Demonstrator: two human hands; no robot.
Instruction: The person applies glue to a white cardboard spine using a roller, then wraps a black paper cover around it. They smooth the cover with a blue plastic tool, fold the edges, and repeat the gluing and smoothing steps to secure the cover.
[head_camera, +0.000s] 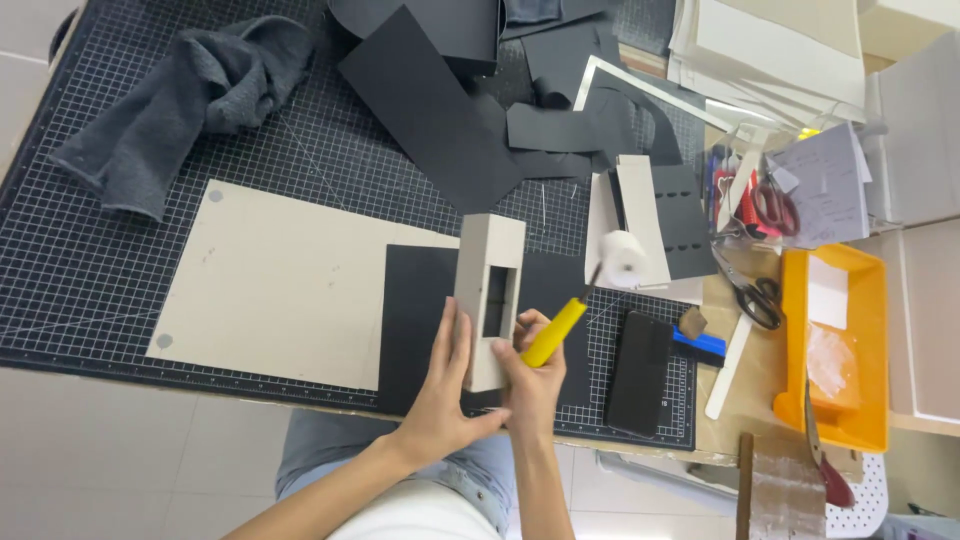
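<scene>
Matt grey cardboard box (489, 290), smooth. Glossy yellow plastic handle on the roller (590, 297), fuzzy white head. Soft grey cloth towel (185, 95), matt black paper sheet (425, 110), shiny orange plastic tray (795, 340).

Box (489, 290) on sheet (420, 320); phone (640, 372) right; towel (180, 100) behind-left.

You worked at a bench (740, 395) covered by a dark gridded cutting mat (90, 270). Below the mat's near edge lay a pale tiled floor (130, 460). To the mat's right, the bench's bare wood showed; beyond it stood white panels (925, 320). Light was even and bright.
</scene>
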